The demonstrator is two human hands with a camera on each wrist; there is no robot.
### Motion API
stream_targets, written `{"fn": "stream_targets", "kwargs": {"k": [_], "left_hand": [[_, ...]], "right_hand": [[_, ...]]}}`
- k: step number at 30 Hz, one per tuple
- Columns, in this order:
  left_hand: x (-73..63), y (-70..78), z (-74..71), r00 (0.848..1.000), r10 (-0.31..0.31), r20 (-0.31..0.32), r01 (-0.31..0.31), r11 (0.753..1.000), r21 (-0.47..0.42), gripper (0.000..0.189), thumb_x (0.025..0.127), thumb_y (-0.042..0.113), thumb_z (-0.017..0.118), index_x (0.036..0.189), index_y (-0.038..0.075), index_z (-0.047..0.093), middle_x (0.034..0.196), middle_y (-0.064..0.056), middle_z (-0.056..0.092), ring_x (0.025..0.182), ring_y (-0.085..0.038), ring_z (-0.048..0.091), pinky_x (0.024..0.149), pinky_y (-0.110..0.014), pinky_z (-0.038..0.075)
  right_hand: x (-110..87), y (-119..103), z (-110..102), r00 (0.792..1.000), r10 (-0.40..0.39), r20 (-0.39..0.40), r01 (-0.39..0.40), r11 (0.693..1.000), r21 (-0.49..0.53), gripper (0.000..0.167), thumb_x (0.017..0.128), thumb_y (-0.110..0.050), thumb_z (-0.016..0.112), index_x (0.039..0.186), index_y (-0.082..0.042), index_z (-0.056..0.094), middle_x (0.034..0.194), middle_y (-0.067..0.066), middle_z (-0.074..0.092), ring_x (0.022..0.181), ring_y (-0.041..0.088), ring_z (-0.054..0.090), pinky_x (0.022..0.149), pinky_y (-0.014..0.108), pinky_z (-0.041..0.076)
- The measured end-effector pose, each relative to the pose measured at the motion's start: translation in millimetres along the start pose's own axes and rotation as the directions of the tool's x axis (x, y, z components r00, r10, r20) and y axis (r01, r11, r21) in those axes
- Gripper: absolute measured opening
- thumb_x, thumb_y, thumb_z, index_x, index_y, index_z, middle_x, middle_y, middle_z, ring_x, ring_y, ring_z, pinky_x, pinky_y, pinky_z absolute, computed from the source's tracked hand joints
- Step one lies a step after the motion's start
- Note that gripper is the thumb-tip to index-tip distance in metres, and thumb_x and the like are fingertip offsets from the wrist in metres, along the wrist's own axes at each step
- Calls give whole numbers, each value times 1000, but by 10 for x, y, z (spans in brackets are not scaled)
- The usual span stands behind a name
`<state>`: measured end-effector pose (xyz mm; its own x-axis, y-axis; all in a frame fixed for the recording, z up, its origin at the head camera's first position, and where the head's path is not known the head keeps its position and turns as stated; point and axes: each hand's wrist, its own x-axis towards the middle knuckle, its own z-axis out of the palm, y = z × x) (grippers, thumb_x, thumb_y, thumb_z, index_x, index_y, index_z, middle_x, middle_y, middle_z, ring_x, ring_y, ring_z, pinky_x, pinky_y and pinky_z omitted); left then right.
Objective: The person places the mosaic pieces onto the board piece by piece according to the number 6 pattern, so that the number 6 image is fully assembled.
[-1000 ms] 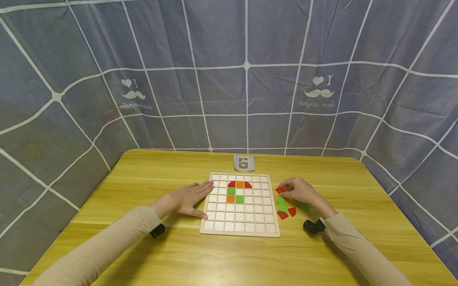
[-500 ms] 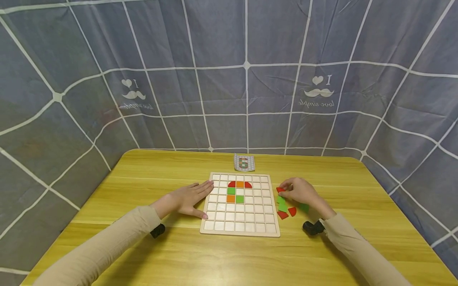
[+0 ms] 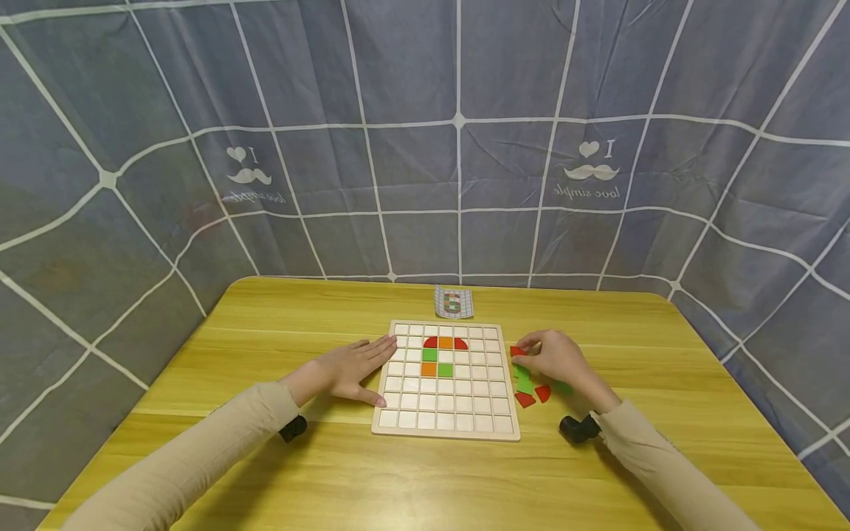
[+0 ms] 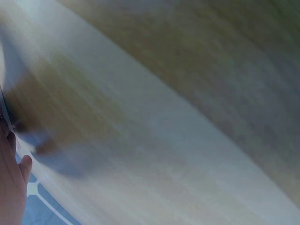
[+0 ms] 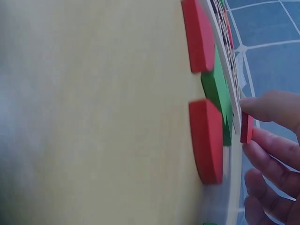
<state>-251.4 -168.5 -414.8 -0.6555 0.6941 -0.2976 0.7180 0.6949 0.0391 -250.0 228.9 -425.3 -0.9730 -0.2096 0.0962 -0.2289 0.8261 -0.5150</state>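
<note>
edged slightly closer to the board (image 3: 445, 421) since the earlier frame, a red piece (image 3: 517, 350) is pinched between the thumb and fingers (image 5: 269, 161) of the right hand (image 3: 554, 358), just beside the board's right edge. loose green pieces (image 3: 524, 383) and two red wedges (image 3: 525, 400) lie near that hand on the desk (image 3: 438, 487). the left hand (image 3: 348, 369) rests on the board's left edge, fingers straight, thumb apart, with coloured tiles (image 3: 445, 342) in the cells and a printed card (image 3: 454, 302) beyond.
</note>
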Motion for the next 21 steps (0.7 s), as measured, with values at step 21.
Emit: {"fn": "stream_targets", "kwargs": {"k": [21], "left_hand": [[-8, 7, -26, 1000, -12, 17, 12, 1000, -5, 105, 85, 72, 48, 155, 6, 6, 163, -12, 1, 151, -26, 6, 122, -45, 16]], "right_hand": [[-31, -396, 31, 999, -36, 29, 36, 999, 11, 29, 77, -36, 79, 97, -14, 77, 86, -3, 74, 60, 8, 55, 49, 24, 38]]}}
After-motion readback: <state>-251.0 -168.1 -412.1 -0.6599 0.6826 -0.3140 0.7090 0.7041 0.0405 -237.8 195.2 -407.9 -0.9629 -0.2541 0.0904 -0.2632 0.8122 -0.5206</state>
